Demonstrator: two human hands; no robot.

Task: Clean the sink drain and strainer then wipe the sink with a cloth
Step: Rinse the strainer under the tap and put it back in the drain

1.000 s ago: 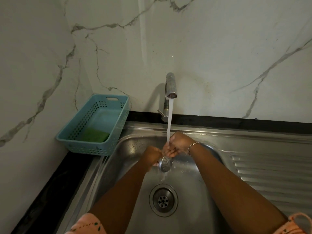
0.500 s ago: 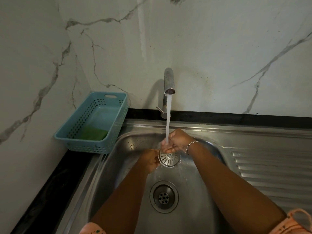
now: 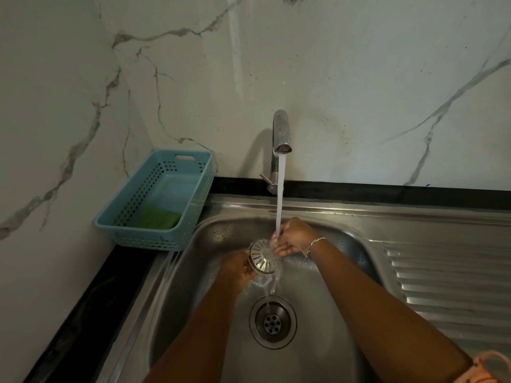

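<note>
A round metal strainer (image 3: 262, 255) with slotted holes is held over the steel sink (image 3: 318, 299), tilted so its slotted face points up and left. My left hand (image 3: 240, 268) grips it from below and the left. My right hand (image 3: 294, 239), a thin bracelet on its wrist, touches the strainer's right edge with fingers curled under the water stream (image 3: 279, 200) from the tap (image 3: 280, 139). Water splashes off the strainer and runs down to the open drain (image 3: 272, 322) below.
A blue plastic basket (image 3: 177, 214) with a green scrub pad (image 3: 157, 220) in it stands on the black counter left of the sink. The ribbed draining board (image 3: 448, 280) lies to the right. Marble walls close in behind and on the left.
The strainer has been turned between my hands, from edge-on to its slotted face showing up and left. Both hands stay under the running water.
</note>
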